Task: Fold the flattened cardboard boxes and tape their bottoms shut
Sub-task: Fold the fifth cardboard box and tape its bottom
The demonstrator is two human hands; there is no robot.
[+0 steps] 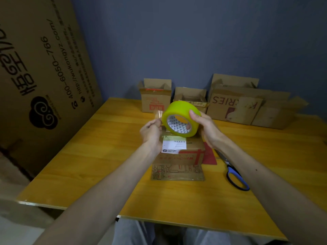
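Glossy tape roll (181, 119), matt cardboard box (178, 156)

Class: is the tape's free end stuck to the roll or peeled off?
Peeled off: the left hand pinches it beside the roll.

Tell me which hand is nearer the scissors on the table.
Right. The right hand grips the tape roll just above the scissors blade end. The left hand pinches the tape's loose end across the box, farther away.

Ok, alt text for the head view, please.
Right hand holds a yellow tape roll above a small cardboard box while the left hand pinches its loose end. Scissors lie right of the box on the table.
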